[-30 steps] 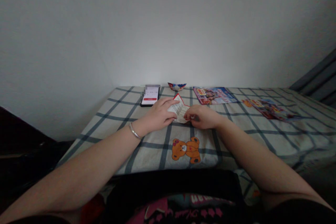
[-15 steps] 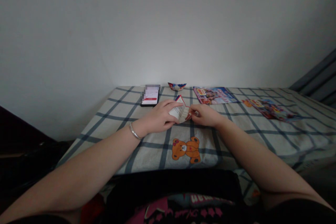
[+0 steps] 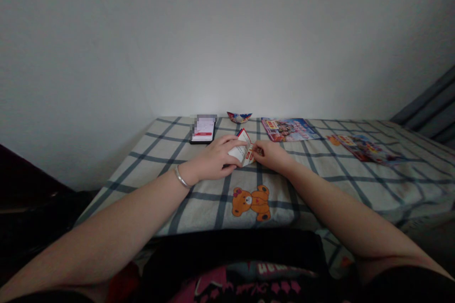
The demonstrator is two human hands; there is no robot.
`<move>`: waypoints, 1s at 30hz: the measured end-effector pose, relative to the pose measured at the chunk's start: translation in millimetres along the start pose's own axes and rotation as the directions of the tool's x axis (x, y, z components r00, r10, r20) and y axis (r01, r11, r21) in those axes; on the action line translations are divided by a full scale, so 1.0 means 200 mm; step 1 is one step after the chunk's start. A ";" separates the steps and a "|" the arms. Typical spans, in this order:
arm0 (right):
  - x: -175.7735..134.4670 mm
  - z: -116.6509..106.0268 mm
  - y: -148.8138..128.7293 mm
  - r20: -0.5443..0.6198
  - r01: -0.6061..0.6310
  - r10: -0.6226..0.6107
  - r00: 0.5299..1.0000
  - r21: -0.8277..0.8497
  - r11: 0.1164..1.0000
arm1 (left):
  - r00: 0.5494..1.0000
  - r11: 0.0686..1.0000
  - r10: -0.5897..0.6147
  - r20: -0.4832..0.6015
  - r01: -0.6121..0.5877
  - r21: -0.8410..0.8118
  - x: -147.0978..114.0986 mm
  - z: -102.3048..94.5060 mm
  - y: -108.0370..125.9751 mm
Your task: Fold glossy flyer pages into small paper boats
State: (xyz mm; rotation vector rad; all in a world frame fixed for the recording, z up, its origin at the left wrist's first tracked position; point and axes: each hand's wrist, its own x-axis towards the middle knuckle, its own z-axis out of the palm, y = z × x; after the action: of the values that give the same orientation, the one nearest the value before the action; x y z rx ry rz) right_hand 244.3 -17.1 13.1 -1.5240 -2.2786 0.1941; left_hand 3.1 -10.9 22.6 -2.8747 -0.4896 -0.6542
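A small folded paper sheet [image 3: 242, 150], white with print and a red edge, stands partly unfolded between my hands. My left hand [image 3: 219, 155], with a silver bangle at the wrist, grips its left part between thumb and fingers. On the right side, the fingers of my right hand [image 3: 267, 154] are closed in a pinch at the paper's other panel, where large red and yellow characters show. The fingertips of that hand are partly hidden behind its own knuckles. Beneath lies a checked cloth [image 3: 202, 199] with a bear print.
A phone [image 3: 203, 130] with a lit screen lies left of the paper. Near the wall is a crumpled colourful wrapper [image 3: 239, 117]. Two colourful printed packets, one nearer [image 3: 369, 148] and one farther [image 3: 289, 129], lie to the right. The white wall [image 3: 227, 38] borders the back edge.
My right hand has shifted slightly left towards the paper, and its right panel now shows large red characters. My left hand keeps its hold in place.
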 end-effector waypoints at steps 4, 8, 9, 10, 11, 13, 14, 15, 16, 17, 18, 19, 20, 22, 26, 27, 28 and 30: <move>0.01 0.02 0.01 -0.026 0.036 -0.037 0.999 -0.016 0.999 | 1.000 1.000 0.004 0.012 -0.004 -0.009 0.01 0.01 0.00; 0.02 0.02 0.02 -0.032 0.042 -0.043 0.999 -0.016 0.999 | 1.000 1.000 -0.019 0.022 0.019 -0.019 0.01 0.02 0.00; 0.02 0.03 0.02 -0.031 0.041 -0.042 0.999 -0.018 0.999 | 0.999 1.000 -0.024 0.026 0.024 -0.016 0.01 0.02 0.00; 0.02 0.03 0.01 -0.029 0.040 -0.041 0.999 -0.021 0.999 | 0.999 1.000 -0.027 0.028 0.027 -0.015 0.01 0.02 -0.01; 0.02 0.03 0.01 -0.028 0.039 -0.039 0.999 -0.023 0.999 | 0.999 1.000 -0.024 0.031 0.025 -0.016 0.01 0.02 -0.01; 0.02 0.03 0.01 -0.030 0.032 -0.033 0.999 -0.024 0.999 | 0.999 1.000 -0.003 0.044 0.004 -0.021 0.01 0.03 -0.01; 0.03 0.03 0.01 -0.033 0.027 -0.028 0.999 -0.021 0.999 | 0.999 1.000 0.011 0.051 -0.010 -0.023 0.01 0.03 -0.01; 0.03 0.03 0.01 -0.037 0.022 -0.022 0.999 -0.017 1.000 | 0.998 1.000 0.023 0.053 -0.022 -0.023 0.01 0.03 -0.01; 0.03 0.03 0.01 -0.040 0.017 -0.018 0.999 -0.014 1.000 | 0.998 0.999 0.031 0.051 -0.030 -0.023 0.01 0.03 -0.01; 0.03 0.03 0.02 -0.042 0.015 -0.015 0.999 -0.012 1.000 | 0.998 0.999 0.035 0.045 -0.034 -0.023 0.02 0.03 -0.01; 0.03 0.04 0.02 -0.042 0.014 -0.014 0.999 -0.010 1.000 | 0.999 0.999 0.038 0.038 -0.037 -0.024 0.02 0.03 -0.01; 0.03 0.04 0.02 -0.043 0.015 -0.015 0.999 -0.008 1.000 | 0.999 0.999 0.043 0.034 -0.042 -0.026 0.02 0.03 -0.01; 0.03 0.04 0.02 -0.043 0.016 -0.016 0.999 -0.004 1.000 | 0.998 0.999 0.048 0.033 -0.047 -0.026 0.02 0.03 -0.01; 0.04 0.05 0.03 -0.042 0.014 -0.013 0.999 0.007 1.000 | 0.998 0.998 0.052 0.037 -0.051 -0.023 0.02 0.03 -0.01; 0.04 0.05 0.04 -0.056 0.029 -0.028 0.998 0.027 0.999 | 0.998 0.999 0.037 0.059 -0.037 -0.003 0.03 0.03 0.00; 0.04 0.04 0.05 -0.057 0.053 -0.051 0.997 0.028 0.998 | 0.997 0.999 0.031 0.064 -0.032 0.003 0.02 0.03 0.00; 0.03 0.04 0.05 -0.055 0.087 -0.085 0.995 0.028 0.996 | 0.997 1.000 0.025 0.066 -0.026 0.006 0.02 0.03 0.00; 0.03 0.02 0.06 -0.039 0.170 -0.169 0.985 0.035 0.985 | 0.997 1.000 0.017 0.072 -0.017 0.003 0.02 0.02 0.00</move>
State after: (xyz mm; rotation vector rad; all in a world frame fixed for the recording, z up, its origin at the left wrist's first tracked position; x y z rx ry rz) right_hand 251.6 -6.4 6.2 -1.2962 -2.3479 0.1605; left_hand 9.5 -9.0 20.3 -2.9043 -0.4753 -0.5487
